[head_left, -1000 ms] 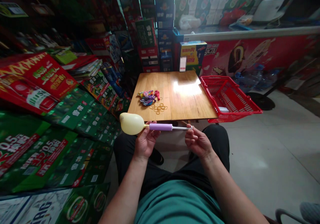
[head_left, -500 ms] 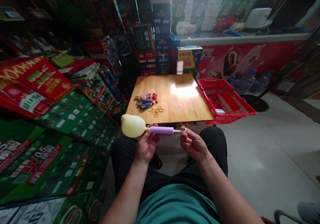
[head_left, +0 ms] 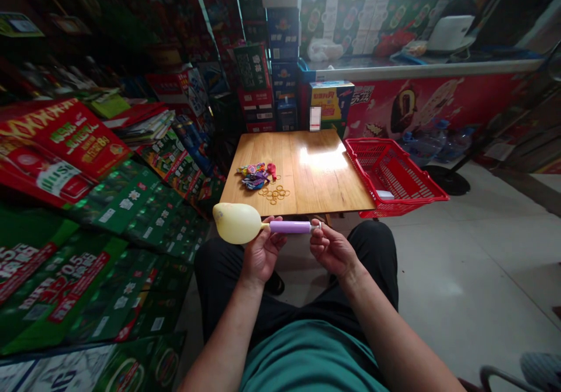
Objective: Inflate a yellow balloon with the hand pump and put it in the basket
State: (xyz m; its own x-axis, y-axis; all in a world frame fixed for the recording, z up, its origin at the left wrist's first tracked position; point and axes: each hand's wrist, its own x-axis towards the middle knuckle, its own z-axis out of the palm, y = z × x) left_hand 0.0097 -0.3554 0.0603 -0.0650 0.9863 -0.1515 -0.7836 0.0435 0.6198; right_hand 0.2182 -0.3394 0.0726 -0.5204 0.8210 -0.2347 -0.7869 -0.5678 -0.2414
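Left hand [head_left: 262,250] clasped around purple pump [head_left: 289,227] barrel near nozzle end. Pale yellow balloon [head_left: 236,222], part inflated, fitted on nozzle, projecting left of left hand. Right hand [head_left: 331,249] pinching pump handle at right end, close against barrel. Assembly held horizontal above lap, just short of table [head_left: 324,176] near edge. Loose balloons [head_left: 256,173] and rubber bands [head_left: 275,193] on table. Red basket [head_left: 394,176] at table's right.

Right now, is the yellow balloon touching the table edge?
Cannot tell. In the head view the yellow balloon, held on the purple pump by the left hand, overlaps the table edge in the picture, but depth is unclear.
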